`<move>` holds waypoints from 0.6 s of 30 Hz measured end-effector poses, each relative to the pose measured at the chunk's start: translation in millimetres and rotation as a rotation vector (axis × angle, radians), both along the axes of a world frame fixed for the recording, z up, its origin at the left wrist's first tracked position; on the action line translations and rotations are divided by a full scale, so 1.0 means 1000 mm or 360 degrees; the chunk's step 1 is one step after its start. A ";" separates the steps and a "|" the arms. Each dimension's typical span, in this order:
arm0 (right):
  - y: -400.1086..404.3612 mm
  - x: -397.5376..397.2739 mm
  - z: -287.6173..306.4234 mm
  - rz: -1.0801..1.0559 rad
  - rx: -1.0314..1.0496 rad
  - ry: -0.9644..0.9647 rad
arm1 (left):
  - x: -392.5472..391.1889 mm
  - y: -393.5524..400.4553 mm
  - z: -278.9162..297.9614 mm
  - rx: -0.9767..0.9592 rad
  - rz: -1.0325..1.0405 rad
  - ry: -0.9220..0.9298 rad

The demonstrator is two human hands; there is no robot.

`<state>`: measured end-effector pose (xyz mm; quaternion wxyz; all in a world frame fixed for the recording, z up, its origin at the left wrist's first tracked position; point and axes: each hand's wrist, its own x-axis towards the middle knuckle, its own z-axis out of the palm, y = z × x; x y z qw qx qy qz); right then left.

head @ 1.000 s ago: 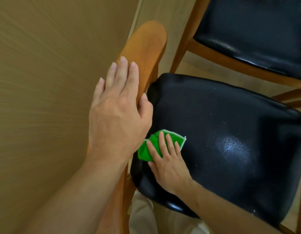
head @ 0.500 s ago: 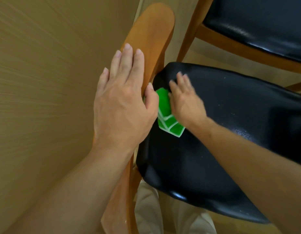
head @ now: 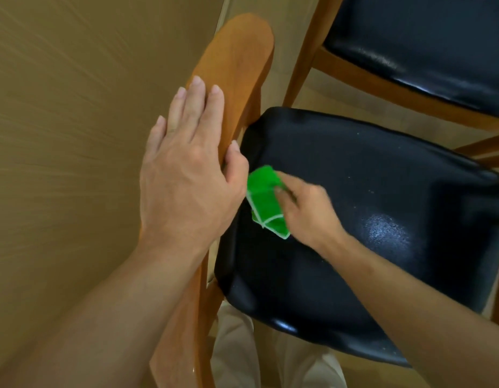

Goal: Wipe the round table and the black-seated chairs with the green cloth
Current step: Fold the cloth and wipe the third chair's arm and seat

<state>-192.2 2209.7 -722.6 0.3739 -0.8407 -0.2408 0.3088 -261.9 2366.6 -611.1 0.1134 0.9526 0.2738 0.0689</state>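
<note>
A chair with a black seat [head: 368,169] and a wooden backrest [head: 240,51] fills the middle of the view. My left hand [head: 186,169] rests flat on the backrest, fingers straight, thumb against its seat-side edge. My right hand [head: 307,211] presses the folded green cloth [head: 263,200] onto the left part of the seat, close to the backrest. Its fingers are blurred by motion. The cloth sticks out to the left of that hand. The round table is out of view.
A second chair with a black seat [head: 424,37] and a wooden frame stands at the upper right, close behind the first. A beige wall [head: 60,107] fills the left side. My light trousers [head: 237,359] show below the seat.
My right hand swept the cloth from the near left of the seat up to its far left corner, then back toward me to the middle of that side. My left hand stayed on the backrest.
</note>
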 end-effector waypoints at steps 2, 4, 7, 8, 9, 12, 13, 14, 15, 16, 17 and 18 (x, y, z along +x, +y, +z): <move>-0.004 0.027 0.022 -0.0541 0.0340 0.0462 | 0.000 0.000 0.000 0.0004 0.0004 -0.0009; -0.015 0.058 0.042 -0.0914 0.0681 0.0681 | 0.000 0.000 0.000 0.0011 0.0010 -0.0020; -0.039 0.098 0.069 -0.1132 0.1004 0.0576 | -0.001 -0.001 0.000 0.0022 0.0005 -0.0030; -0.046 0.106 0.075 -0.1119 0.1053 0.0499 | 0.000 -0.001 0.000 0.0026 0.0004 -0.0033; -0.053 0.111 0.080 -0.1061 0.1046 0.0421 | 0.000 -0.001 -0.001 0.0027 0.0004 -0.0036; -0.056 0.100 0.079 -0.0634 0.0784 0.0349 | 0.000 -0.001 -0.001 0.0031 0.0006 -0.0038; -0.053 0.089 0.069 -0.0435 0.0557 0.0380 | 0.000 -0.001 -0.001 0.0033 0.0005 -0.0041; -0.047 0.076 0.055 -0.0225 0.0204 0.0367 | 0.000 -0.001 -0.001 0.0031 0.0005 -0.0045; -0.040 0.061 0.039 -0.0010 -0.0232 0.0290 | 0.000 -0.001 -0.001 0.0027 0.0007 -0.0051; -0.032 0.043 0.022 0.0175 -0.0613 0.0219 | 0.000 -0.001 -0.001 0.0023 0.0010 -0.0059; -0.022 0.024 0.009 0.0272 -0.0833 0.0153 | 0.000 -0.001 -0.001 0.0020 0.0014 -0.0064; -0.014 0.007 -0.002 0.0287 -0.0919 0.0083 | 0.000 -0.002 -0.001 0.0018 0.0016 -0.0064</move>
